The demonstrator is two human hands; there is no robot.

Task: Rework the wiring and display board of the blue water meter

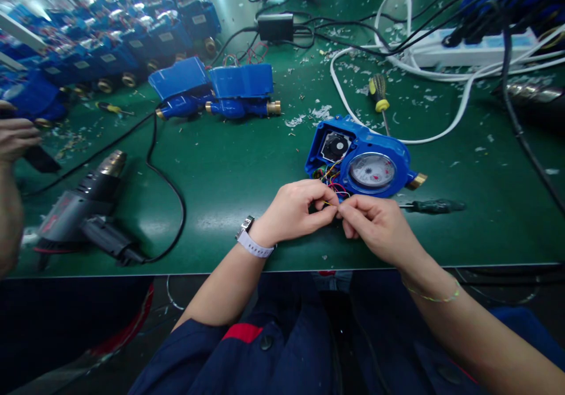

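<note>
An open blue water meter lies on the green bench, its dial face up and coloured wires spilling from its near side. My left hand and my right hand meet just in front of it. Both pinch the thin wire ends between fingertips, the thumbs and forefingers pressed together. A white watch is on my left wrist, a thin band on my right.
A dark screwdriver lies right of my hands, a yellow-handled one behind the meter. A heat gun with black cord rests at left. Two closed blue meters and several more sit behind. Another person's hand shows at far left. White cables and a power strip lie at back right.
</note>
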